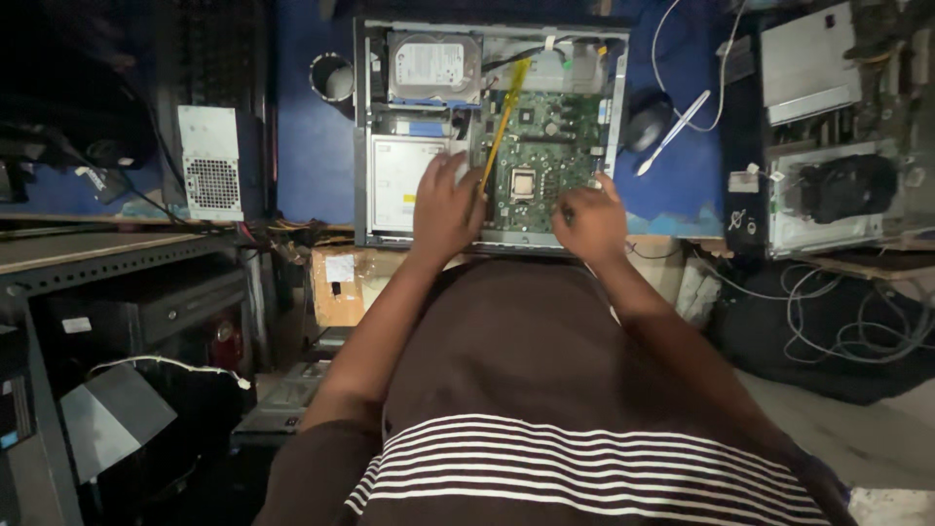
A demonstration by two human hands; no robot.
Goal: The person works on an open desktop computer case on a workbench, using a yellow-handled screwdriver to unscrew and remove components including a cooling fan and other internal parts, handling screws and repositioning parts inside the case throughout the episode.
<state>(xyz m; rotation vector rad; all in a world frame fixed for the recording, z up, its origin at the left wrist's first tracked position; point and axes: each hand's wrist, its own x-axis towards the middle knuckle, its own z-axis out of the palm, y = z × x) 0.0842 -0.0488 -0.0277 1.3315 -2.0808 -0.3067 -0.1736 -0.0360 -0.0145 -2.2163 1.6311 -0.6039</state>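
Striped shirt (584,468) nearest. 2 hands over open computer case (362,146) on blue bench (302,146): left hand (446,203) gripped yellow-handled screwdriver (504,119), right hand (590,220) curled at green motherboard (545,156) edge, pinch unclear. Board judged stiff, light, fragile; best held by edges. Hard drive (433,66) behind.

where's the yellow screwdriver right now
In the head view, the yellow screwdriver slants over the open computer case, near centre. It rises from the left hand across the green circuit board, right of the hard drive.
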